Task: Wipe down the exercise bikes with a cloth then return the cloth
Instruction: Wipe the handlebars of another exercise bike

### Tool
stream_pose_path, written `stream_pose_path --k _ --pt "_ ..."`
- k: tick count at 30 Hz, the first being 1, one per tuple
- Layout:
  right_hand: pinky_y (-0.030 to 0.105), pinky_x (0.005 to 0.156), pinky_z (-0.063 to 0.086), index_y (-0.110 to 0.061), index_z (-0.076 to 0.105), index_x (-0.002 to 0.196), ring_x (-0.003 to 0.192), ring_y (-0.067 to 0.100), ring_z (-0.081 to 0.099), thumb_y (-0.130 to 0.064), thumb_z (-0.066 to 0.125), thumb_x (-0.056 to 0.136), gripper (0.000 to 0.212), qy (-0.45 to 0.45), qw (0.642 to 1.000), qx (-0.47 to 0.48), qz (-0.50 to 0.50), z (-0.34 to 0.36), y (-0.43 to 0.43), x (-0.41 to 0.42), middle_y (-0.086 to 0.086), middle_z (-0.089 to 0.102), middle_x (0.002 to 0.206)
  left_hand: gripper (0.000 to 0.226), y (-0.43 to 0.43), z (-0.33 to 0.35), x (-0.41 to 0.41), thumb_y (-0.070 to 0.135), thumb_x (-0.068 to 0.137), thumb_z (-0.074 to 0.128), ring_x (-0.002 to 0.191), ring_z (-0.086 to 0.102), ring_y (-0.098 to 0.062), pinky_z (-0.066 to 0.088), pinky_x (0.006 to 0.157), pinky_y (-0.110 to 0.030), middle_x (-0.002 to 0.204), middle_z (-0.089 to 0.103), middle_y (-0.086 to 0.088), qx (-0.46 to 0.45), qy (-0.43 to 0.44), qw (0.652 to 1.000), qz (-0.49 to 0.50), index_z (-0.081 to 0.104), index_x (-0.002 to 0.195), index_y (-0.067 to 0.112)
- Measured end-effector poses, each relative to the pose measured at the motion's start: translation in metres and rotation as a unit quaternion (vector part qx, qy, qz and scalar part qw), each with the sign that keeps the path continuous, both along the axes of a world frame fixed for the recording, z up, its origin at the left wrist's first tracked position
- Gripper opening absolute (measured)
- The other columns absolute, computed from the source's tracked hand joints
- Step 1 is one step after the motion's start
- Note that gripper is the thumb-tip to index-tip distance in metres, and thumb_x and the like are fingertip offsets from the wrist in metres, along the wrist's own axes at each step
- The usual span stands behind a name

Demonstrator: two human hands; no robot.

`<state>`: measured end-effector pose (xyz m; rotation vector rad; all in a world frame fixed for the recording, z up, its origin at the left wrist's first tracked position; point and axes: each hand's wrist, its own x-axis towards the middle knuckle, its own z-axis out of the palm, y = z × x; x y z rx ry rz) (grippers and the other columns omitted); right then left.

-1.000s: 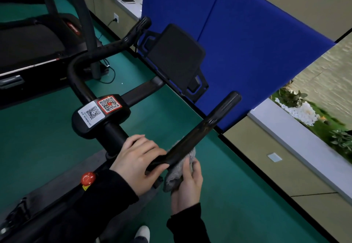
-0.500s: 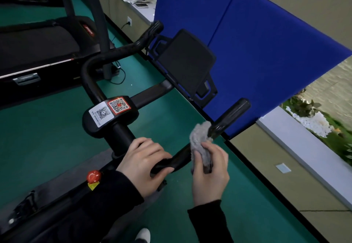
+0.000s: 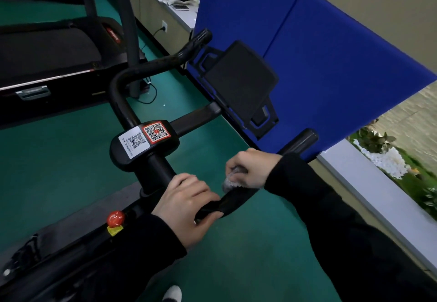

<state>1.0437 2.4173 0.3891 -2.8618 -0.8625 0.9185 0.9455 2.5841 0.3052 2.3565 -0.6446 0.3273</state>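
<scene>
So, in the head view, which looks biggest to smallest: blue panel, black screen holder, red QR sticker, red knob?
1. blue panel
2. black screen holder
3. red QR sticker
4. red knob, only slightly smaller than the sticker; that pair is close.

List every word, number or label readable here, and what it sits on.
No text is legible.
White sticker on the bike hub: QR code, print too small.
Red sticker beside it: QR code, no readable words.
Red mark on the treadmill: blurred.

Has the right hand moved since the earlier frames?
Yes. The right hand swung from beneath the handlebar to over its top, holding the cloth against it.
</scene>
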Motion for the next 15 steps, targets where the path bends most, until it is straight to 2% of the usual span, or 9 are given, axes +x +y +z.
stream_pose_path --k 2,4,7,9,12,15 --pt "0.025 0.061 0.047 -0.020 0.066 0.093 0.073 0.018 0.060 -0.016 0.057 0.087 0.012 0.061 0.997 -0.043 0.001 0.002 0.006 0.009 0.002 0.067 0.080 0.021 0.000 -0.001 0.000 0.039 0.076 0.063 0.070 0.060 -0.019 0.036 0.086 -0.033 0.074 0.062 0.007 0.003 -0.005 1.000 0.002 0.071 0.082 0.021" --pt "0.034 0.070 0.056 -0.021 0.066 0.097 0.078 0.025 0.065 -0.019 0.057 0.089 0.012 0.120 0.991 -0.064 0.014 0.000 0.015 0.012 0.008 0.072 0.088 0.019 -0.001 -0.001 0.000 0.037 0.072 0.069 0.069 0.061 -0.019 0.036 0.087 -0.033 0.074 0.062 0.007 0.006 -0.008 1.000 0.005 0.071 0.082 0.021" --pt "0.035 0.086 0.052 -0.020 0.067 0.098 0.094 0.024 0.064 -0.022 0.058 0.092 0.012 0.143 0.988 -0.060 0.022 -0.004 0.020 0.013 0.007 0.071 0.098 0.019 -0.001 -0.001 -0.001 0.039 0.073 0.067 0.070 0.062 -0.018 0.034 0.090 -0.033 0.074 0.062 0.008 0.010 -0.004 1.000 0.009 0.071 0.082 0.023" --pt "0.035 0.084 0.053 -0.021 0.066 0.095 0.092 0.025 0.064 -0.018 0.058 0.090 0.010 0.122 0.990 -0.074 0.015 -0.002 0.015 0.017 0.007 0.070 0.095 0.019 -0.001 0.001 -0.001 0.040 0.074 0.064 0.071 0.062 -0.016 0.033 0.093 -0.034 0.073 0.061 0.009 0.015 0.004 1.000 0.012 0.070 0.082 0.025" --pt "0.030 0.076 0.051 -0.018 0.067 0.090 0.086 0.020 0.061 -0.016 0.057 0.086 0.011 0.041 0.993 -0.109 0.006 0.008 0.003 0.021 0.002 0.067 0.085 0.016 -0.002 0.005 -0.002 0.040 0.074 0.064 0.072 0.062 -0.016 0.032 0.094 -0.034 0.073 0.060 0.011 0.021 0.014 1.000 0.009 0.069 0.081 0.026" --pt "0.025 0.070 0.046 -0.016 0.068 0.091 0.087 0.018 0.061 -0.014 0.057 0.086 0.013 -0.003 0.999 -0.050 0.001 0.007 -0.004 0.009 -0.003 0.066 0.082 0.026 -0.004 0.010 -0.001 0.046 0.078 0.052 0.071 0.061 -0.015 0.033 0.094 -0.034 0.071 0.060 0.011 0.031 0.016 0.999 0.010 0.069 0.080 0.026"
